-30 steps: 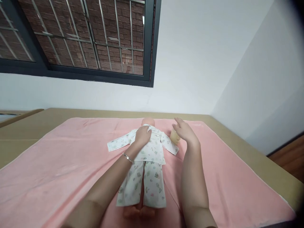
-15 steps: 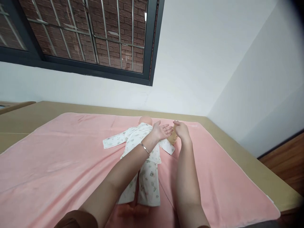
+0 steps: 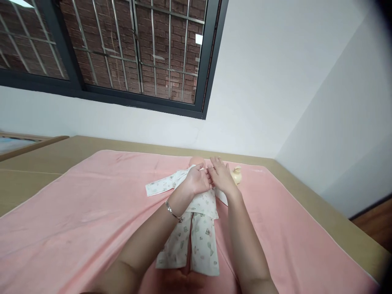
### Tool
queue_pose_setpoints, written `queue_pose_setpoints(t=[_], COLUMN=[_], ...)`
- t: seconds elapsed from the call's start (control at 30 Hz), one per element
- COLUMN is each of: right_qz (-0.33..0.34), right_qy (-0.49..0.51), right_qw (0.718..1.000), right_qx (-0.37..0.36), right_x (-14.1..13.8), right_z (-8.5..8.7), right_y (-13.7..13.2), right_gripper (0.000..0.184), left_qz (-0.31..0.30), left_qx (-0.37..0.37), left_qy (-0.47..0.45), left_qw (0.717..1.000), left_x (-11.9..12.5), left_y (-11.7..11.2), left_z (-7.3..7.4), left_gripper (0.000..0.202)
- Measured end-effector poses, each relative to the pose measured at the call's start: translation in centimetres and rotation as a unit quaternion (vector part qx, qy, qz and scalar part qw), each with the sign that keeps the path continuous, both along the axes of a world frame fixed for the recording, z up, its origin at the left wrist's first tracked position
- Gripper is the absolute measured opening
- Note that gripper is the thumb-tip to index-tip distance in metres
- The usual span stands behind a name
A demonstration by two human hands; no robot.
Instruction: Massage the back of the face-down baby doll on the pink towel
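Observation:
A baby doll in white printed pyjamas lies on its back on a pink towel, head toward the wall. Above its chest my left hand is turned palm up with the fingers apart; a bracelet circles that wrist. My right hand lies palm down with its fingers stretched out, the tips touching my left palm. Neither hand holds anything. A small cream-yellow bottle stands on the towel just right of my right hand.
The towel covers a tan bed surface set against a white wall. A barred window is above. The bed's right edge drops to a wooden floor.
My right hand let go of the cream bottle and moved left onto my upturned left palm. My left hand came back a little over the doll's chest. The view shifted slightly.

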State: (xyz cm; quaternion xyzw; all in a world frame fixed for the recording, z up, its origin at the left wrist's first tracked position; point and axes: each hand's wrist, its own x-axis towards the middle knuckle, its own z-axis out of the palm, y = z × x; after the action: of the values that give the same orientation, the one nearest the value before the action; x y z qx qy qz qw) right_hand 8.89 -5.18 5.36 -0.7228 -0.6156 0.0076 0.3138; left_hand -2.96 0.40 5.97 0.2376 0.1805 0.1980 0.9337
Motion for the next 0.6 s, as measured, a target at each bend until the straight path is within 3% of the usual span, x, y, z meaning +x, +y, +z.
queue_pose_setpoints(t=[0.1,0.27,0.47,0.6], right_qz=[0.034,0.072,0.202,0.255], right_qy=[-0.031,-0.070,-0.103,-0.073], right_qw=[0.999,0.993,0.966,0.950], right_qx=[0.011,0.054,0.121,0.166], right_x=[-3.4,-7.1,-11.5,-13.0], right_z=[-0.3,-0.5,-0.5,-0.3], right_y=[0.2,-0.6,-3.4,-5.3], right_gripper=[0.058,0.063,0.071,0.078], left_qz=[-0.016,-0.047,0.036,0.082], left_qx=[0.023,0.064,0.099,0.131], left_qy=[-0.044,-0.041,-0.027,-0.043], left_qw=[0.999,0.996,0.994,0.987], left_x=[-2.5,-5.8,-7.9,-7.3], left_y=[-0.4,0.3,-0.8,-3.0], left_z=[1.4,2.7,3.8,3.2], left_gripper=[0.053,0.062,0.059,0.059])
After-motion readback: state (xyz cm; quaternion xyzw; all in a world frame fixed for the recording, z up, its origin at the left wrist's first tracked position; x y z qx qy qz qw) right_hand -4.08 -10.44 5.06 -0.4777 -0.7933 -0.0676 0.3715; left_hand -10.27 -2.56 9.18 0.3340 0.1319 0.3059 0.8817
